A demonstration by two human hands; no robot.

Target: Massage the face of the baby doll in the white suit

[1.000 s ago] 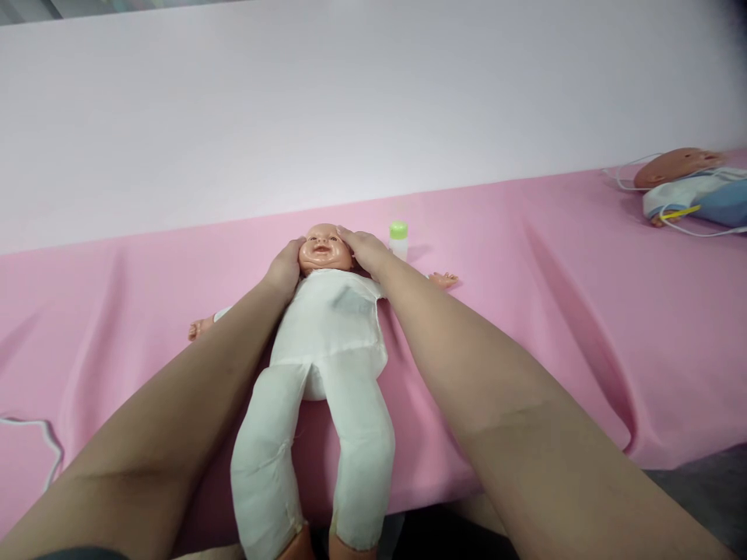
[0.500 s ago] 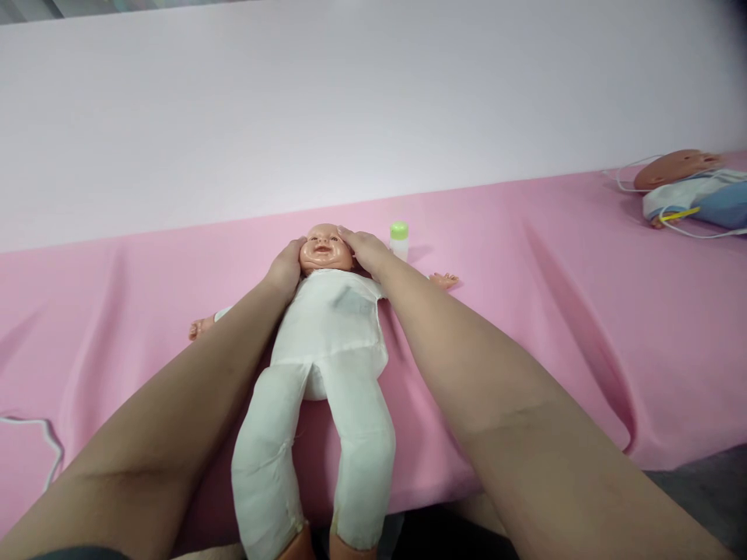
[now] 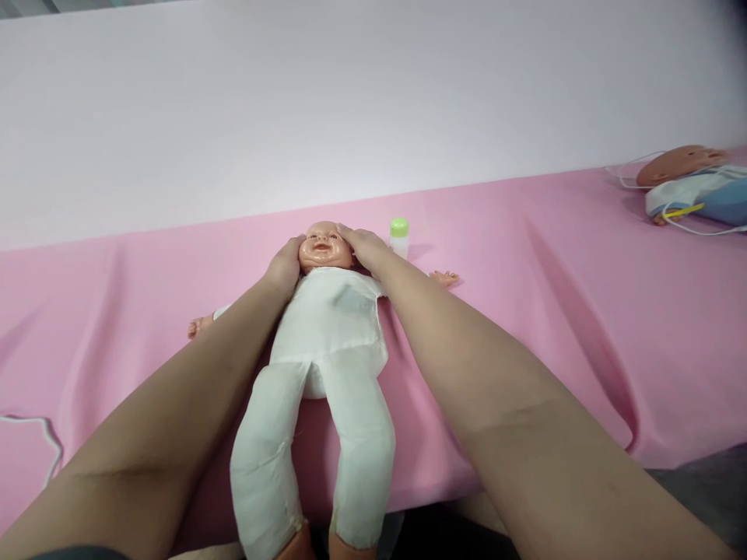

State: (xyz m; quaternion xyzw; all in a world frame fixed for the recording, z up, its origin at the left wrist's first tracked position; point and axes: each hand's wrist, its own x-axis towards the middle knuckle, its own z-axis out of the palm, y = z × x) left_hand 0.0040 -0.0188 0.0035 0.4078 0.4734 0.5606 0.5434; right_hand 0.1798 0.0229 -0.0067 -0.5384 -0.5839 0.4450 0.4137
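A baby doll (image 3: 330, 319) with a white cloth body lies on its back on the pink sheet, its feet toward me and its arms spread out. My left hand (image 3: 286, 264) cups the side of the doll's head (image 3: 325, 246) at the left. Against the other side of the head rests my right hand (image 3: 364, 247), its thumb near the doll's forehead. Most fingers of both hands are hidden beside or behind the head. A small bottle with a green cap (image 3: 399, 237) stands just right of my right hand.
The pink sheet (image 3: 502, 257) covers the surface up to a pale wall (image 3: 350, 101). At the far right lies a second doll (image 3: 682, 183) in blue and white, with a white cord and a yellow strip. Another white cord (image 3: 50, 435) lies at the left edge.
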